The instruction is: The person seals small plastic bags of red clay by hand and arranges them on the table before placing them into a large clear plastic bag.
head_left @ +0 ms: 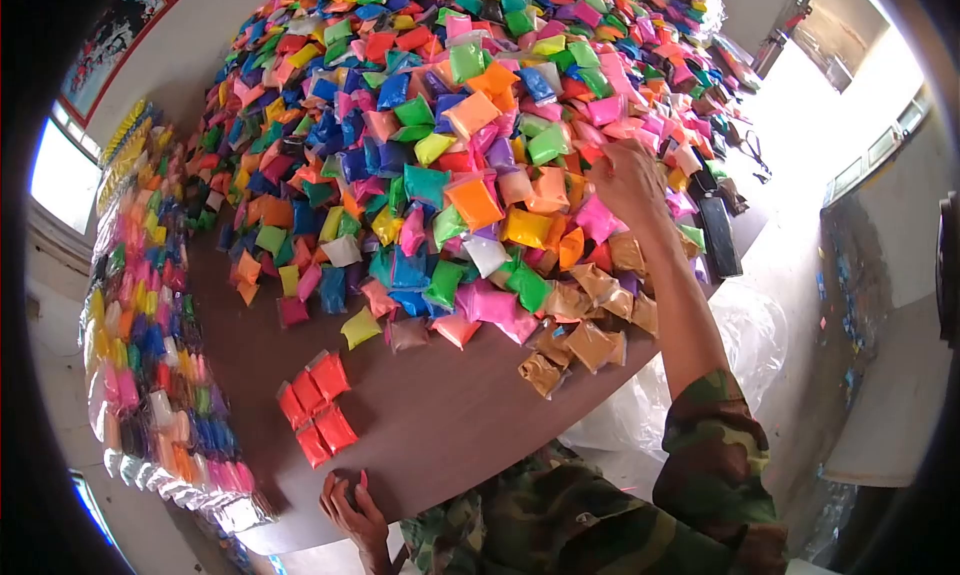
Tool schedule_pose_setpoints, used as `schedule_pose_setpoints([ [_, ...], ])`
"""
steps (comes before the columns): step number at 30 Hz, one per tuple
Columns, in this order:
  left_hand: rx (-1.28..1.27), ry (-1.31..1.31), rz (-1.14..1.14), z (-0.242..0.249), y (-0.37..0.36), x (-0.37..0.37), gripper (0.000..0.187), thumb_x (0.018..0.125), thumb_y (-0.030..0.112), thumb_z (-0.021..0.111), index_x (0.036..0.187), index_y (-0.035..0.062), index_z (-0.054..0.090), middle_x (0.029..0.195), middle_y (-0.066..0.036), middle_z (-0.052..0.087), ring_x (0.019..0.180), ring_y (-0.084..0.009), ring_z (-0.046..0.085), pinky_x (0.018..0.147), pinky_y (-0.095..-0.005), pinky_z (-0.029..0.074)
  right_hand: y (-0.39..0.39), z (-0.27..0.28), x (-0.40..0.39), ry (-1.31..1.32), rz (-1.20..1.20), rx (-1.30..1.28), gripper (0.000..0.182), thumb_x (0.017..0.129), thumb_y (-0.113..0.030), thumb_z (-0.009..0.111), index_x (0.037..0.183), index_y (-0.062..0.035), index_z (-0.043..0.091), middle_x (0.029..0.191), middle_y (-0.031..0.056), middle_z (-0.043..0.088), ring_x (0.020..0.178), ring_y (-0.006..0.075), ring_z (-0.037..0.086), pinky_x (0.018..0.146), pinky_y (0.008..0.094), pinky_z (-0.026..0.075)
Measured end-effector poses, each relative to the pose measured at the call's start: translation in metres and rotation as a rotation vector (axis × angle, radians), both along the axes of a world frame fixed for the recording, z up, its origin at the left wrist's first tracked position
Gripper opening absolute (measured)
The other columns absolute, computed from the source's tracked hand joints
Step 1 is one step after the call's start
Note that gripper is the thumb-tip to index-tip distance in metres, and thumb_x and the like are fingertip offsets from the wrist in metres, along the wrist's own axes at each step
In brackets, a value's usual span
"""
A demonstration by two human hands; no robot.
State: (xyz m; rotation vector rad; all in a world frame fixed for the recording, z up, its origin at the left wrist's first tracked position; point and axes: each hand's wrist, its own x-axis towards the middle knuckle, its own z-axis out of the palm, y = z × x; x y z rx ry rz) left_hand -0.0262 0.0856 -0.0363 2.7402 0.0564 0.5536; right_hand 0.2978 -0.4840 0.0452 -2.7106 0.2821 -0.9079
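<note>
Head view: the right hand (pixel 628 180) reaches into the heap (pixel 430 175) right of centre, in the upper half of the frame, its fingers bent down among the packets. The fingers look mostly closed, but the hand hides their tips, so whether they grip a packet cannot be told. The arm is stretched out long, likely because that part of the heap lies far from the body.

At lower left, the left hand (pixel 350 515) is at the near edge of the bench (pixel 240 375), fingers loosely curled and partly open. A pink bit shows at one fingertip; whether it is held or is a nail cannot be told. The hand seems placed there to stay close to the red packets (pixel 325 380), which lie just above it in a small block, flat and close together. Their spacing from the heap probably keeps them from mixing with other colours.

Brown packets (pixel 590 345) gather at the heap's lower right edge, left of the forearm, and leave it little room on that side. A phone (pixel 718 237) lies on the other side of the forearm, near the bench's right edge, where a sweeping elbow could nudge it. Clear plastic (pixel 750 325) billows beyond that edge, and bagged packets (pixel 150 355) line the left of the frame.
</note>
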Motion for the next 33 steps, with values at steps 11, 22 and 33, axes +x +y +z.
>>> schedule_pose_setpoints([
  [11, -0.037, 0.011, 0.028, -0.003, 0.005, -0.003, 0.023, 0.094, 0.013, 0.068, 0.113, -0.0007, 0.064, 0.130, -0.023, 0.063, 0.119, -0.0441, 0.057, 0.103, -0.0540, 0.044, 0.103, 0.030, -0.103, 0.183, 0.387, 1.322, 0.029, 0.112, -0.029, 0.050, 0.109, -0.0043, 0.065, 0.094, 0.0014, 0.071, 0.082, 0.0129, 0.075, 0.056, 0.0225, 0.048],
  [22, -0.125, -0.102, -0.053, 0.001, 0.012, -0.008, 0.034, 0.087, 0.015, 0.078, 0.115, 0.0005, 0.067, 0.128, -0.020, 0.066, 0.118, -0.0411, 0.060, 0.103, -0.0502, 0.047, 0.278, -0.035, -0.232, 0.630, 0.738, 1.598, 0.040, 0.115, -0.034, 0.043, 0.122, -0.0033, 0.068, 0.102, 0.0063, 0.076, 0.082, 0.0091, 0.069, 0.065, 0.0231, 0.050],
  [33, -1.134, 0.344, -0.095, 0.049, -0.052, -0.002, 0.027, 0.098, 0.021, 0.075, 0.110, -0.0034, 0.072, 0.088, -0.006, 0.070, 0.080, -0.0110, 0.063, 0.071, -0.0287, 0.051, 0.325, -0.030, -0.291, 0.790, 0.968, 1.128, 0.026, 0.108, -0.023, 0.057, 0.108, 0.0007, 0.067, 0.083, -0.0039, 0.058, 0.075, 0.0048, 0.050, 0.061, 0.0269, 0.044],
])
